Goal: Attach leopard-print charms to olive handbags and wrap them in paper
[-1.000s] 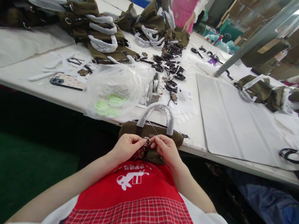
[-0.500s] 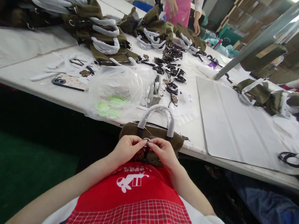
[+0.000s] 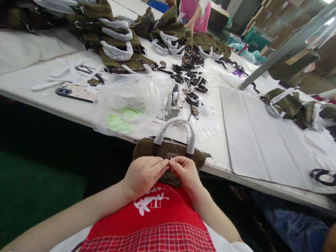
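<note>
An olive handbag (image 3: 143, 148) with wrapped upright handles (image 3: 168, 126) stands at the table's near edge, against my red apron. In front of it a small metal ring (image 3: 169, 158) sits between the fingertips of both hands. My left hand (image 3: 145, 174) is closed, its fingers laid together and their tips at the ring; its back hides part of the bag. My right hand (image 3: 185, 171) pinches the ring from the other side between thumb and forefinger. Some dark cord or chain hangs below the fingers, mostly covered.
A clear plastic bag (image 3: 123, 103) with green pieces lies just beyond, beside a grey tape dispenser (image 3: 174, 103). A phone (image 3: 76, 91) rests at left. Black straps (image 3: 193, 81) and olive bags (image 3: 116, 40) fill the back. A pole (image 3: 278, 53) rises at right near a grey board (image 3: 260, 141). A co-worker (image 3: 194, 7) stands opposite.
My left hand has rolled over, its back now upward and its fingers stretched toward the ring. The charm seen below the hands is now covered. Across the table, the co-worker has reached toward the bags.
</note>
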{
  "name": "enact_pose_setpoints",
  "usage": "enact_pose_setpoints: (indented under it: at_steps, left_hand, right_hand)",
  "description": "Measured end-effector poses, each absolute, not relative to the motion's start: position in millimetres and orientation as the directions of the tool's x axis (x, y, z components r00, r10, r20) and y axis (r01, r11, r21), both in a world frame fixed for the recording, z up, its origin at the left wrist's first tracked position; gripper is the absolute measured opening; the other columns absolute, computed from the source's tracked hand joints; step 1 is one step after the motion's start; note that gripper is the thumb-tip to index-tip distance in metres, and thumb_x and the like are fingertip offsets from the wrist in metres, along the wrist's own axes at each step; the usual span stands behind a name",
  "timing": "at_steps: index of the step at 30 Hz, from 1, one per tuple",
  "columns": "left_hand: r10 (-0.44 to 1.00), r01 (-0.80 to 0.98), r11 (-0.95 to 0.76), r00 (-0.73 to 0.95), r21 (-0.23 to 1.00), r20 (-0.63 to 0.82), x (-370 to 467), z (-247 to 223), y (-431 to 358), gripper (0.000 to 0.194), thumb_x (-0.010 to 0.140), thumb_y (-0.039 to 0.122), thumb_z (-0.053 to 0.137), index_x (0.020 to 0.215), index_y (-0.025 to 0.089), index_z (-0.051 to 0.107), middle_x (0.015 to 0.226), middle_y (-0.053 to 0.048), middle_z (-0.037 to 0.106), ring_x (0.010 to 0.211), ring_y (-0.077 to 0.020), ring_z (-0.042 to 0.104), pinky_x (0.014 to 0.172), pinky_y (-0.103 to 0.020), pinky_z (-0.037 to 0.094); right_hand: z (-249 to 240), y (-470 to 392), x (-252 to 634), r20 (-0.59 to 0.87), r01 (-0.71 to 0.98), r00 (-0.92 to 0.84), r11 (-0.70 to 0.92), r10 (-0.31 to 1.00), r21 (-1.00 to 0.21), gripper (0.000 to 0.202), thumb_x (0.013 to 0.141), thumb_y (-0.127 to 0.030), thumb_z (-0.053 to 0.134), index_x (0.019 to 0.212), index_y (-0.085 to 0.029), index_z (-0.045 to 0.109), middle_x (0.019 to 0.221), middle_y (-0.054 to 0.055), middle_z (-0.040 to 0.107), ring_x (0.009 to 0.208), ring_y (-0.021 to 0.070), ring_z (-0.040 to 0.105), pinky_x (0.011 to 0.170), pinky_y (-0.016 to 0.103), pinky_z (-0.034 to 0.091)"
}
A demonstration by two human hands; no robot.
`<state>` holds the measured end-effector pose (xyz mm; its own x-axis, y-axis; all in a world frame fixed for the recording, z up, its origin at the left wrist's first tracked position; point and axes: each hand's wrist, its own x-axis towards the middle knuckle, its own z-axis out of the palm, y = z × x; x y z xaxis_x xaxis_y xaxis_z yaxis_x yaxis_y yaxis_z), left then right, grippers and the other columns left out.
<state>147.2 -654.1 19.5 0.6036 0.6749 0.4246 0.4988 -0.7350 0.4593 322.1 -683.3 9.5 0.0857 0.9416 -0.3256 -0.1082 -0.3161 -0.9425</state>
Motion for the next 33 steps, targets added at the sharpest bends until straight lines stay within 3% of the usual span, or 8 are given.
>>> enact_pose_setpoints:
  at_steps: [5,10,14,18,21,27,30,33]
  left_hand:
    - [0.812,0.370,-0.461,0.543,0.807,0.215,151,32,-641,0.021,0.090,0.025,0.052,0.100,0.017,0.068,0.089,-0.007,0.068,0.078,-0.0162,0.064,0.069,-0.026,0.052]
    - [0.759,0.282,-0.173,0.649,0.944,-0.055,159,37,-631,0.019,0.082,0.030,0.060,0.080,0.016,0.071,0.073,-0.003,0.070,0.064,-0.0142,0.062,0.058,-0.022,0.049]
    - [0.800,0.299,-0.120,0.593,0.947,-0.085,166,36,-631,0.022,0.082,0.034,0.061,0.079,0.017,0.073,0.069,-0.003,0.071,0.057,-0.0140,0.061,0.054,-0.023,0.048]
    - [0.776,0.360,-0.332,0.630,0.872,0.035,172,35,-632,0.017,0.084,0.028,0.060,0.079,0.021,0.074,0.077,-0.002,0.073,0.070,-0.0158,0.065,0.064,-0.024,0.048]
    - [0.730,0.388,-0.420,0.682,0.820,0.051,180,33,-632,0.017,0.085,0.027,0.059,0.079,0.021,0.074,0.077,-0.002,0.072,0.071,-0.0157,0.064,0.064,-0.025,0.046]
    - [0.634,0.346,-0.389,0.773,0.854,-0.024,205,29,-622,0.019,0.086,0.029,0.058,0.079,0.020,0.072,0.076,-0.002,0.070,0.070,-0.0152,0.062,0.064,-0.025,0.046]
    - [0.692,0.387,-0.366,0.721,0.847,-0.030,224,18,-610,0.025,0.088,0.035,0.054,0.093,0.016,0.069,0.083,-0.005,0.069,0.070,-0.0159,0.062,0.067,-0.027,0.048]
    - [0.789,0.511,-0.355,0.613,0.783,-0.043,247,3,-592,0.039,0.080,0.033,0.064,0.112,0.010,0.061,0.090,-0.007,0.066,0.063,-0.0144,0.058,0.067,-0.030,0.048]
  right_hand:
    - [8,-690,333,-0.368,-0.224,-0.079,-0.376,0.927,-0.899,0.032,0.065,-0.045,0.078,0.067,-0.015,0.066,0.052,-0.002,0.055,0.043,0.0064,0.037,0.042,0.019,0.024]
    - [7,-692,341,-0.366,-0.261,-0.118,-0.384,0.923,-0.886,0.034,0.068,-0.047,0.077,0.070,-0.015,0.065,0.052,-0.003,0.055,0.039,0.0044,0.032,0.039,0.019,0.018]
    - [5,-695,344,-0.376,-0.297,-0.157,-0.407,0.913,-0.864,0.035,0.076,-0.051,0.070,0.080,-0.017,0.062,0.047,-0.006,0.054,0.034,0.0039,0.025,0.036,0.019,0.014]
    - [4,-702,345,-0.400,-0.329,-0.218,-0.453,0.890,-0.828,0.036,0.083,-0.052,0.061,0.080,-0.016,0.060,0.051,-0.003,0.059,0.031,0.0030,0.024,0.034,0.019,0.012]
    - [1,-710,348,-0.439,-0.406,-0.164,-0.466,0.883,-0.786,0.033,0.082,-0.048,0.064,0.074,-0.016,0.059,0.052,-0.003,0.058,0.032,0.0025,0.026,0.034,0.019,0.011]
    - [-7,-720,363,-0.412,-0.543,-0.071,-0.382,0.908,-0.748,0.029,0.080,-0.041,0.067,0.072,-0.014,0.062,0.049,-0.005,0.053,0.031,0.0017,0.021,0.033,0.020,0.009]
    - [-8,-719,373,-0.406,-0.588,-0.028,-0.343,0.913,-0.732,0.026,0.079,-0.037,0.067,0.069,-0.014,0.061,0.048,-0.005,0.051,0.032,0.0014,0.020,0.033,0.019,0.007]
    - [-9,-718,381,-0.404,-0.632,0.002,-0.312,0.915,-0.710,0.024,0.078,-0.034,0.066,0.068,-0.014,0.059,0.046,-0.007,0.048,0.032,0.0013,0.019,0.034,0.019,0.007]
